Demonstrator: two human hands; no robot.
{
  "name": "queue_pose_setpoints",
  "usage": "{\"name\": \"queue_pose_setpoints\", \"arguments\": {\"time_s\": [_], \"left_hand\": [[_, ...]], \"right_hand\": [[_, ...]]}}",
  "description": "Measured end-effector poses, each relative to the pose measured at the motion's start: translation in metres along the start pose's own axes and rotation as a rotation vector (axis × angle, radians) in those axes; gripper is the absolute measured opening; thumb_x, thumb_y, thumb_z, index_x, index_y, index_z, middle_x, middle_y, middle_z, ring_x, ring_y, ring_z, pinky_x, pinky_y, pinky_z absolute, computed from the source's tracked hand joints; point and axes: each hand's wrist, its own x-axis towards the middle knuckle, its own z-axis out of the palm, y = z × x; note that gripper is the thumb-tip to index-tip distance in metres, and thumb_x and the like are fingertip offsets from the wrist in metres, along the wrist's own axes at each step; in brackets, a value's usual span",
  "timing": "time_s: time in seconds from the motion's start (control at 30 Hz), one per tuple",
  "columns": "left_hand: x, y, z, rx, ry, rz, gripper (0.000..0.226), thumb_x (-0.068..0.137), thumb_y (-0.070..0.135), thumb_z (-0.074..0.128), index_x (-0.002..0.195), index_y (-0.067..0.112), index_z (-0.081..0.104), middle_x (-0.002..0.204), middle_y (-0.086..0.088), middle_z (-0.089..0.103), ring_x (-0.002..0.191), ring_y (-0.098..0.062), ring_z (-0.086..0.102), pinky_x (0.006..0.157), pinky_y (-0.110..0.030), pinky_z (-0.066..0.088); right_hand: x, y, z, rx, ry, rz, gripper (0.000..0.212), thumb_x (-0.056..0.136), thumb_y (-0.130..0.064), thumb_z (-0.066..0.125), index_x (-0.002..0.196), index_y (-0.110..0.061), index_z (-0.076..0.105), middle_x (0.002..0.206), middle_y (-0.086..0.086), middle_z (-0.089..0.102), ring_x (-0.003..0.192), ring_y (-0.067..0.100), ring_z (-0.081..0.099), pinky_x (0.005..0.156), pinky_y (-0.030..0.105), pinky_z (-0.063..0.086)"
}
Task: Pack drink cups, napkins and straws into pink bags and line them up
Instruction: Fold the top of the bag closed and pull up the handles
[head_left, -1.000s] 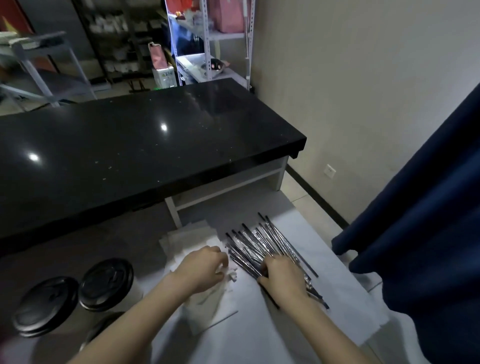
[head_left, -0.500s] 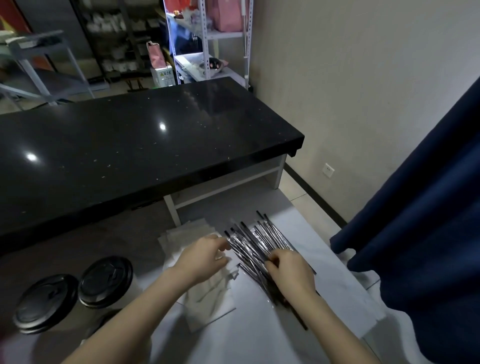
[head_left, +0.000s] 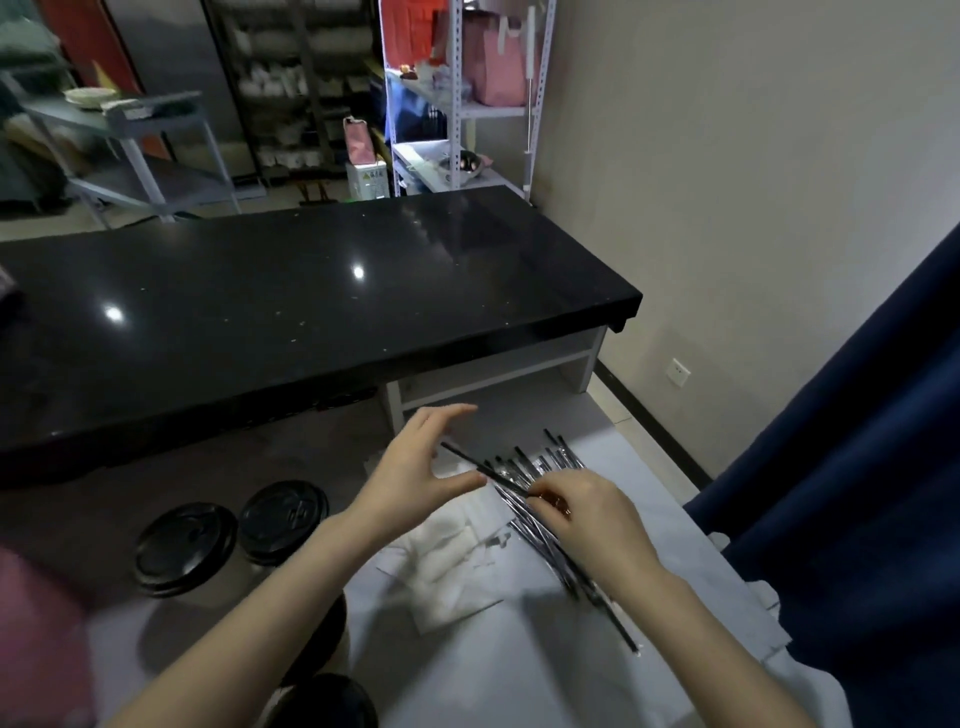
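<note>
A pile of wrapped black straws (head_left: 543, 470) lies on the pale table (head_left: 519, 665) in front of me. My right hand (head_left: 587, 519) pinches one straw (head_left: 470, 462) and holds it raised, pointing up-left. My left hand (head_left: 421, 467) hovers open just left of that straw's tip, fingers spread. White napkins (head_left: 452, 566) lie under and between my hands. Two cups with black lids (head_left: 283, 514) (head_left: 184, 545) stand at the left. A pink bag (head_left: 36, 644) shows blurred at the lower-left edge.
Two more black lids (head_left: 327, 701) sit near the bottom edge. A long black counter (head_left: 291, 301) stands behind the table. A dark blue curtain (head_left: 857, 467) hangs at the right. Metal shelves (head_left: 457, 98) with pink bags stand at the back.
My right hand has lifted one straw out of the pile. My left hand has risen off the napkins and spread its fingers beside the straw's tip.
</note>
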Motion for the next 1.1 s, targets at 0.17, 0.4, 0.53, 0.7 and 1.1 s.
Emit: {"name": "queue_pose_setpoints", "arguments": {"time_s": [0.17, 0.4, 0.53, 0.7, 1.1], "left_hand": [[-0.034, 0.014, -0.056, -0.022, 0.092, 0.064, 0.032, 0.076, 0.021, 0.081, 0.104, 0.029, 0.068, 0.093, 0.014, 0.068, 0.09, -0.002, 0.065, 0.076, -0.019, 0.052], [-0.122, 0.016, -0.169, -0.02, 0.269, 0.045, 0.012, 0.079, 0.014, 0.078, 0.083, 0.025, 0.072, 0.082, 0.013, 0.071, 0.077, -0.002, 0.068, 0.069, -0.012, 0.049], [-0.192, 0.009, -0.239, 0.026, 0.431, -0.035, 0.014, 0.081, 0.007, 0.074, 0.082, 0.021, 0.072, 0.078, 0.013, 0.071, 0.072, 0.0, 0.066, 0.066, -0.008, 0.046], [-0.29, -0.009, -0.325, -0.019, 0.665, -0.182, 0.022, 0.08, -0.001, 0.072, 0.08, 0.021, 0.072, 0.075, 0.004, 0.073, 0.068, -0.009, 0.069, 0.064, -0.019, 0.054], [-0.401, -0.073, -0.384, -0.034, 0.774, -0.315, 0.017, 0.089, 0.011, 0.065, 0.087, 0.028, 0.069, 0.085, 0.011, 0.07, 0.083, -0.008, 0.069, 0.074, -0.02, 0.056]], "right_hand": [[0.006, -0.063, -0.01, -0.079, 0.039, -0.265, 0.02, 0.091, -0.04, 0.059, 0.1, -0.025, 0.068, 0.093, -0.009, 0.065, 0.092, 0.013, 0.054, 0.073, 0.029, 0.044], [0.012, -0.187, 0.005, 0.004, 0.059, -0.507, 0.024, 0.087, -0.041, 0.066, 0.083, -0.018, 0.071, 0.076, -0.003, 0.064, 0.077, 0.018, 0.057, 0.065, 0.038, 0.048], [0.004, -0.279, 0.027, 0.106, -0.02, -0.656, 0.024, 0.086, -0.044, 0.066, 0.088, -0.02, 0.071, 0.08, -0.005, 0.064, 0.08, 0.015, 0.058, 0.07, 0.038, 0.049], [-0.014, -0.388, 0.056, 0.215, -0.124, -0.855, 0.027, 0.085, -0.02, 0.071, 0.112, -0.018, 0.07, 0.1, -0.004, 0.067, 0.095, 0.015, 0.062, 0.084, 0.035, 0.051], [-0.046, -0.507, 0.134, 0.06, -0.2, -0.907, 0.025, 0.088, -0.022, 0.069, 0.112, -0.022, 0.07, 0.106, -0.006, 0.068, 0.098, 0.015, 0.062, 0.082, 0.036, 0.052]]}}
